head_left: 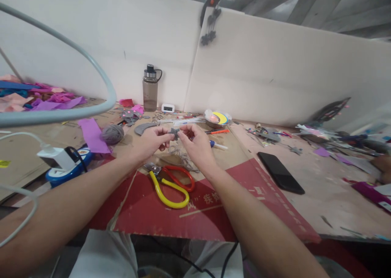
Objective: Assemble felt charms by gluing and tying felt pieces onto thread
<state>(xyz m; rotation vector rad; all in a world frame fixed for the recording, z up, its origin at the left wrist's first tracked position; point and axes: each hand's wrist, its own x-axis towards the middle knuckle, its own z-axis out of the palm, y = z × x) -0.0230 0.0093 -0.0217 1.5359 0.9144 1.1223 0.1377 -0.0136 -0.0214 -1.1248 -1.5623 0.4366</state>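
Observation:
Between both hands, over the middle of the table, is a small grey felt star [174, 132]. My left hand [155, 140] pinches its left side with thumb and fingers. On its right side, my right hand [195, 143] grips it the same way. Below the hands lie scissors [171, 190] with one yellow and one red handle, their blades pointing up and left. Some pale thread or cord [186, 162] lies under my right hand, partly hidden. A grey felt crescent [145, 128] rests just behind my left hand.
Left of my hands are a ball of grey yarn [112, 134], purple felt [94, 135] and a blue power strip [69, 172]. A bottle [150, 88] and a bowl [217, 118] stand behind. A black phone [281, 172] lies right. A grey hoop [100, 74] crosses the upper left.

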